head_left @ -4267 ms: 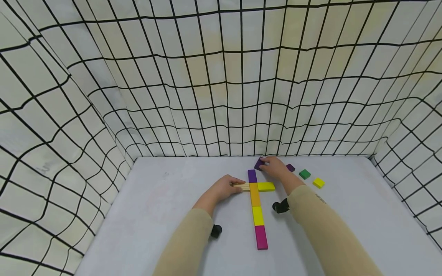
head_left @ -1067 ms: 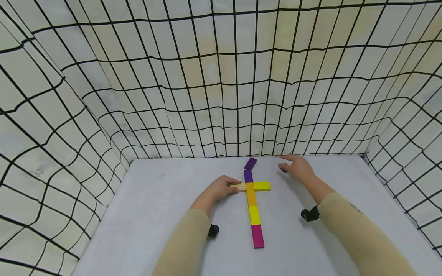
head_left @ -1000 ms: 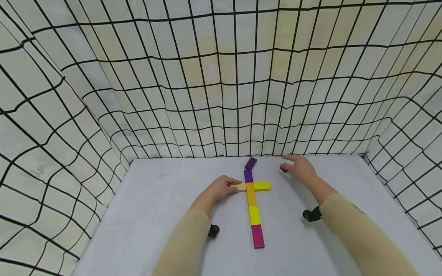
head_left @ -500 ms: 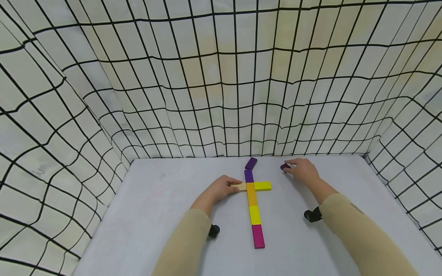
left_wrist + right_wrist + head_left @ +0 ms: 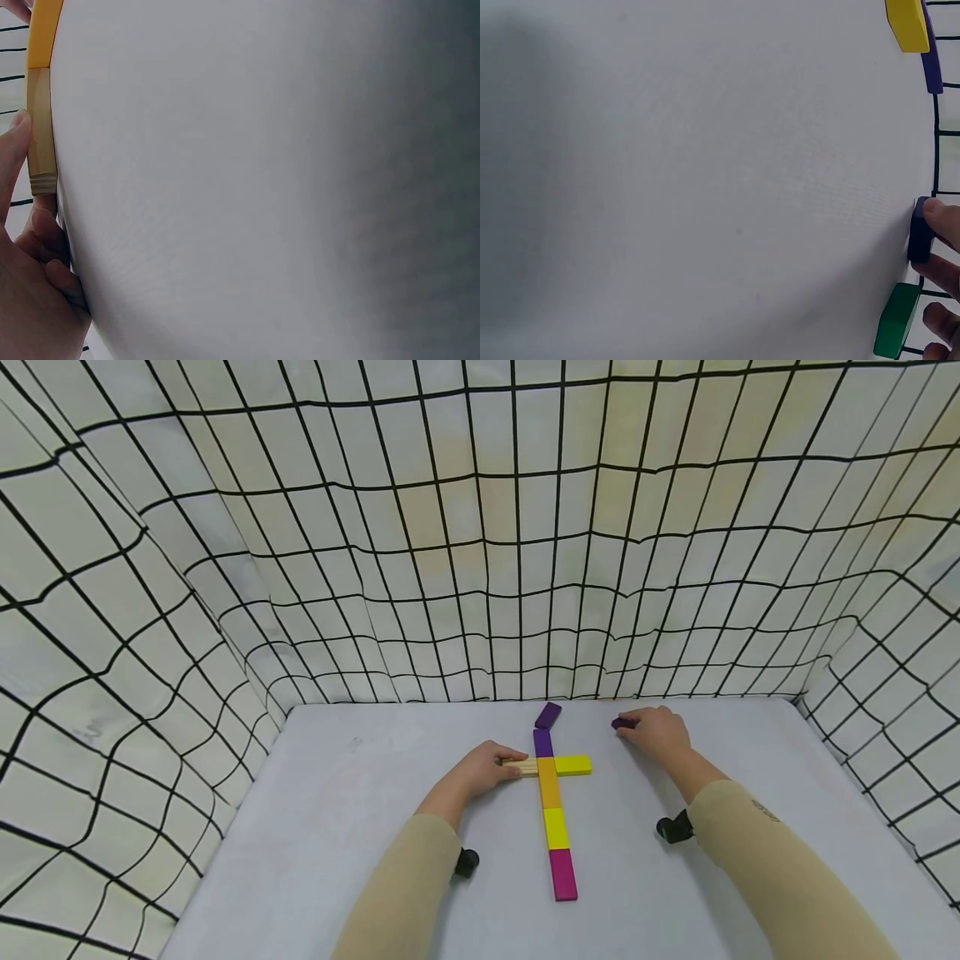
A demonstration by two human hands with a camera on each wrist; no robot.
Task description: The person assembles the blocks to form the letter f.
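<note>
My left hand [image 5: 478, 767] pinches a plain wooden block [image 5: 528, 767] between thumb and fingers; its end meets an orange block [image 5: 549, 782]. In the left wrist view the wooden block [image 5: 42, 127] butts against the orange block [image 5: 45, 34]. At the back right, my right hand [image 5: 660, 732] pinches a small dark purple block [image 5: 622, 723]. The right wrist view has this block [image 5: 921, 229] between thumb and finger, low against the white surface. A green block [image 5: 897, 321] lies close by the fingers; in the head view the hand hides it.
Below the orange block run a yellow block [image 5: 556, 828] and a magenta block [image 5: 563, 875]. Another yellow block [image 5: 573, 765] extends right. Above stand a violet block [image 5: 543, 743] and a slanted purple block [image 5: 548, 716]. Black netting [image 5: 517, 610] rises behind the white table [image 5: 337, 827].
My right hand has set the slanted purple block down behind the violet one and moved right, where its fingers have closed on another purple block. My left hand stays on the wooden block.
</note>
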